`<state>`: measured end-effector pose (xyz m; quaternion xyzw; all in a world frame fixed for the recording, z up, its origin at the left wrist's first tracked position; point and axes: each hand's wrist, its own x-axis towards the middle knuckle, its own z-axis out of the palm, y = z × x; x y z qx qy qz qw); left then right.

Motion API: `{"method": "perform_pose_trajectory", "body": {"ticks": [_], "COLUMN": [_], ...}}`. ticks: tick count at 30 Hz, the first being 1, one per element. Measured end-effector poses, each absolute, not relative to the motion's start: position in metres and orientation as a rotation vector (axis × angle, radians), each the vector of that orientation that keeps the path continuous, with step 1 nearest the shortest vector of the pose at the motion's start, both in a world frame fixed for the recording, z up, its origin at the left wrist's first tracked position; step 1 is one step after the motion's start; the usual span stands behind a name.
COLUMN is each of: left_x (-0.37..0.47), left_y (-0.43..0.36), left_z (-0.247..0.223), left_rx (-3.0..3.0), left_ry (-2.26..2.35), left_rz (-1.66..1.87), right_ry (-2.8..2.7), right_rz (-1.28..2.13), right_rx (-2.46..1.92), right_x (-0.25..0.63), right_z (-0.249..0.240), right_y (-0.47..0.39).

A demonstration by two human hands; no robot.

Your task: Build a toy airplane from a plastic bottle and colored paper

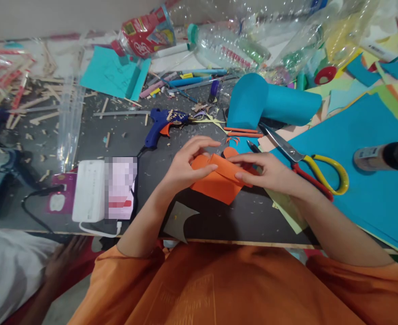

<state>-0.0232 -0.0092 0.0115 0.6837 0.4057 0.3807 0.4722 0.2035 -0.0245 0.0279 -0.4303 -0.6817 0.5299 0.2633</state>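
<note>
A piece of orange paper (217,187) is held just above the desk (120,146), near its front edge, with its top part curled over. It is gripped on one side by the right hand (261,169), pinched between thumb and fingers. On the other side, the thumb of the left hand (187,167) is laid on the curl, with the first finger held up and apart — whether the paper is gripped from behind cannot be told.

The step in hand looks like bending the paper. For that, both thumbs should be kept level and the curl pressed a little at a time, as thin paper may crease if it is pushed hard.

Close by, to the right, scissors (297,155) with red and yellow handles are seen open. A blue paper roll (292,104) lies behind them, and a big blue sheet (364,122) is spread beside them. To the left, a blue glue gun (158,122) is surrounded by wood bits, and a phone (122,189) is set by a white box (89,192). At the back, plastic bottles (222,47) are piled up near a pale wall (49,18). Another person's hand (61,259) is seen at the lower left — below the desk edge.
</note>
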Motion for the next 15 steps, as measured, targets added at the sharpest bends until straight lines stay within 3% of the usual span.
{"method": "perform_pose_trajectory", "body": {"ticks": [5, 10, 15], "left_x": [-0.024, -0.009, 0.000], "left_y": [-0.001, -0.012, -0.024], "left_z": [0.000, 0.004, 0.005], "left_rx": [1.407, 1.042, 1.075], "left_ry": [1.093, 1.080, 1.183], "left_rz": [1.206, 0.930, 0.879], "right_ry": [-1.537, -1.416, -1.583], "right_rz": [1.239, 1.116, 1.305], "right_rx": [-1.242, -1.194, -1.141], "right_x": [0.194, 0.183, 0.184], "right_z": [0.015, 0.008, 0.012], "right_y": [-0.030, -0.036, -0.042]}}
